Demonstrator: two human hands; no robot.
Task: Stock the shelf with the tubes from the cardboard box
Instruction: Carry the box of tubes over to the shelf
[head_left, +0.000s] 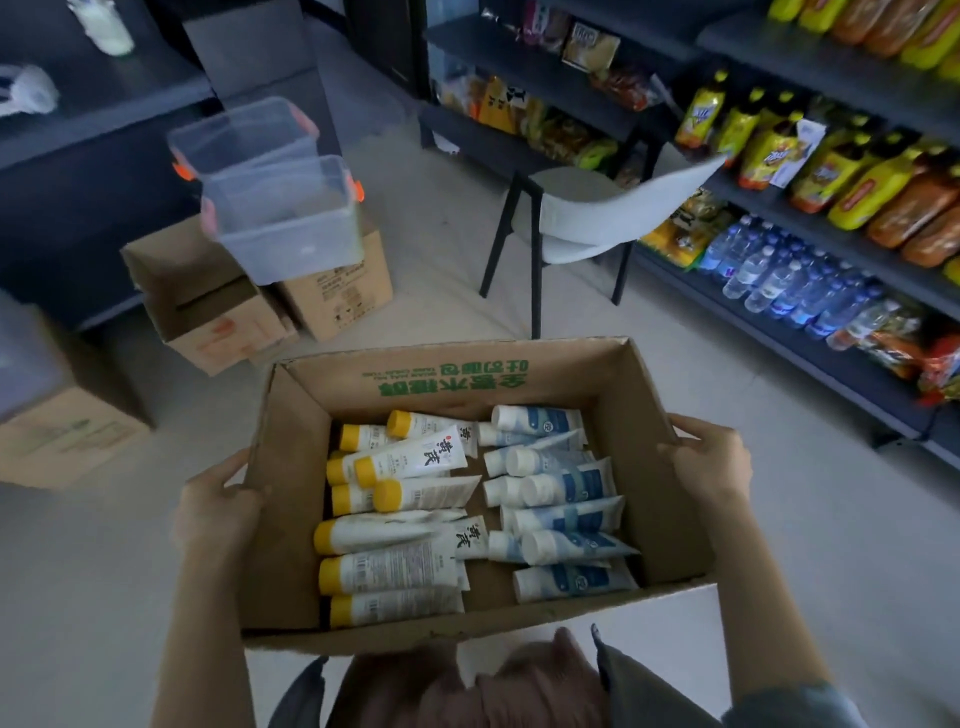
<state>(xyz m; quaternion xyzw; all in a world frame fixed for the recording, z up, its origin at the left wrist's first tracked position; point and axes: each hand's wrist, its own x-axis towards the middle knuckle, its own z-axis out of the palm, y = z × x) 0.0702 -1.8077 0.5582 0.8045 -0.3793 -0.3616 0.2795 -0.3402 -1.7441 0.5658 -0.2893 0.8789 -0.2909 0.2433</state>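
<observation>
A: Where is the cardboard box (561, 374), and how do we hold it?

B: We hold it in front of the body, above the pale floor, with the flaps open. Our left hand (218, 504) clasps the left wall and our right hand (711, 462) clasps the right wall. Each thumb lies at the rim. The other fingers wrap the outside of the wall, and their tips are hidden from us.

A: Where are the tubes?

B: All are inside the box, lying flat. The yellow-capped tubes (395, 566) fill the left half in a loose stack. The white-capped blue tubes (561, 488) fill the right half, caps toward the centre.

A: And the shelf?

B: The shelf (810, 358) runs along our right, well apart from the box. It carries water bottles (779, 280) and yellow and orange bottles. A white chair (587, 208) stands before it. Two clear bins (280, 208) rest on other cartons at the left.
</observation>
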